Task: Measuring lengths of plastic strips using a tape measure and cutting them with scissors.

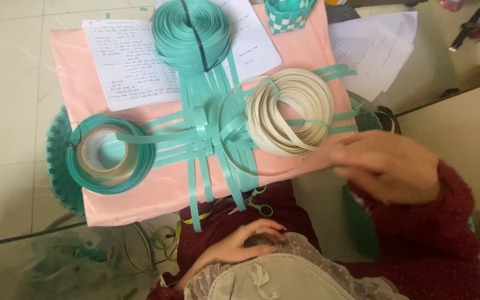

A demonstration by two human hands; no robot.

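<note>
At the lower middle of the frame the left hand (245,240) lies loosely curled on the lap, its grip holding nothing, while the right hand (387,166) at centre right is motion-blurred, so its grip cannot be told. Just left of it a cream strip coil (289,111) sits on crossed teal strips (209,139) over the pink board (156,191). A woven basket (288,14) is cut off at the top edge.
</note>
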